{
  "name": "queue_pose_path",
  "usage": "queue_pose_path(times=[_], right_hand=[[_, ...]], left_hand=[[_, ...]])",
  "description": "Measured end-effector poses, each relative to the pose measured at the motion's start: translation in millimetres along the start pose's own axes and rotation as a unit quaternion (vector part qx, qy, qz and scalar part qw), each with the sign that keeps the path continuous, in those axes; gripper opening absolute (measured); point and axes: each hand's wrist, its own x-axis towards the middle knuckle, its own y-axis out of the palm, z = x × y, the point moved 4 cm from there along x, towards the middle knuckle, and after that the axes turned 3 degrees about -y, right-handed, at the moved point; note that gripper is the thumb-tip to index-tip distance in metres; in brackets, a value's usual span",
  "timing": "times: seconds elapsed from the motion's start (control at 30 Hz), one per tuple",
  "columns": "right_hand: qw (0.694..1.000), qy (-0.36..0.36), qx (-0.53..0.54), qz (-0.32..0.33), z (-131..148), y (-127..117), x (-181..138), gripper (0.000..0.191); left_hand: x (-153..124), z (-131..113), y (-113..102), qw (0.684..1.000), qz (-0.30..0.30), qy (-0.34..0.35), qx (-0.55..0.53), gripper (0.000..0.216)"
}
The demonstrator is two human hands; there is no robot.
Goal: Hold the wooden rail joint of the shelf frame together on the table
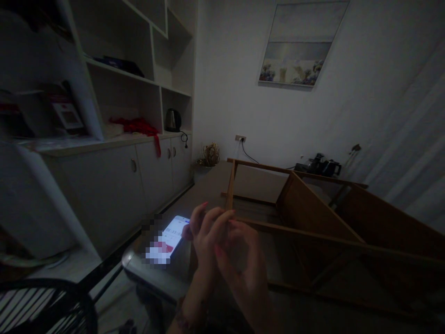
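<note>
At the near corner of the wooden frame, the left hand pinches the post's top while the right hand curls just below it, its grasp impossible to tell, so a firm, square hold at that joint seems best, clear of the lit phone left of the frame.

Location type: room in a home, dimly lit.

Identifying features:
- Built-in white shelves above a row of low cabinets along the left wall.
- A kettle and a red cloth on the cabinet top.
- A framed picture on the far wall, with a wall socket below it.
- A pale curtain at right.
- A wooden frame of unfinished furniture lying on its side in the middle of the room.
- A fan grille at lower left.
</note>
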Motion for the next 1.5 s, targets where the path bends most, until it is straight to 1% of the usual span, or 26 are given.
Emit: queue_pose_path(times=[0.07, 0.13, 0.2, 0.23, 0.37, 0.43, 0.5, 0.53, 0.6, 0.7, 0.77, 0.83, 0.93, 1.03, 1.13, 1.27, 1.5], right_hand=[[1.0, 0.002, 0.013, -0.002, -1.9, -1.6, -4.0, 0.035], [1.0, 0.001, 0.023, -0.008, -2.9, -3.5, -7.6, 0.022], [0.999, -0.015, 0.022, -0.018, -2.8, -5.7, -10.6, 0.013], [0.999, -0.032, 0.015, -0.025, -2.1, -7.0, -11.9, 0.013], [0.991, -0.123, -0.047, -0.037, 2.3, -11.6, -14.0, 0.025], [0.985, -0.142, -0.086, -0.044, 3.2, -13.8, -12.3, 0.024], [0.987, -0.121, -0.097, -0.043, 2.1, -14.4, -8.5, 0.018], [0.991, -0.099, -0.081, -0.037, 1.2, -13.5, -6.1, 0.015], [0.999, -0.036, -0.008, -0.019, -1.0, -9.1, -1.5, 0.013], [0.993, 0.041, 0.108, -0.015, -1.2, 0.1, 3.1, 0.02], [0.99, 0.052, 0.129, -0.026, 1.3, 4.0, 4.7, 0.026], [0.995, 0.033, 0.091, -0.025, 5.6, 6.0, 5.6, 0.029], [0.999, -0.033, -0.015, -0.017, 14.1, 6.5, 5.8, 0.024], [0.989, -0.096, -0.112, -0.02, 20.9, 7.2, 5.1, 0.02], [0.974, -0.122, -0.185, -0.033, 23.6, 8.1, 4.7, 0.02], [0.966, -0.137, -0.213, -0.044, 24.5, 6.6, 5.0, 0.019], [0.969, -0.147, -0.199, -0.013, 22.4, 2.6, 4.2, 0.012]], left_hand=[[-0.5, -0.7, 0.1, 1.0, -0.003, 0.003, -0.001, 0.02], [-0.3, -1.6, 0.4, 1.0, -0.009, 0.001, 0.007, 0.019], [0.5, -3.0, 0.8, 1.0, -0.017, -0.001, 0.019, 0.018], [1.1, -3.8, 1.0, 1.0, -0.02, -0.001, 0.021, 0.017], [3.6, -6.8, 0.5, 0.999, -0.039, 0.011, 0.018, 0.013], [4.1, -7.1, 0.2, 0.999, -0.04, 0.012, 0.019, 0.013], [4.0, -6.8, 0.1, 0.999, -0.034, 0.01, 0.017, 0.013], [3.7, -6.5, 0.0, 0.999, -0.031, 0.009, 0.017, 0.013], [3.0, -6.0, 0.1, 0.999, -0.026, 0.008, 0.018, 0.014], [1.8, -4.5, 0.4, 1.0, -0.026, 0.005, 0.017, 0.015], [1.4, -3.2, 0.7, 1.0, -0.025, 0.005, 0.016, 0.015], [1.6, -2.3, 0.7, 1.0, -0.023, 0.011, 0.016, 0.015], [2.8, -2.7, -0.3, 0.999, -0.03, 0.022, 0.024, 0.015], [4.4, -4.4, -1.1, 0.998, -0.04, 0.024, 0.032, 0.016], [5.6, -6.7, -1.8, 0.998, -0.051, 0.025, 0.031, 0.014], [5.9, -7.7, -2.2, 0.997, -0.061, 0.026, 0.026, 0.012], [3.9, -5.5, -0.3, 0.999, -0.039, 0.008, 0.026, 0.012]])
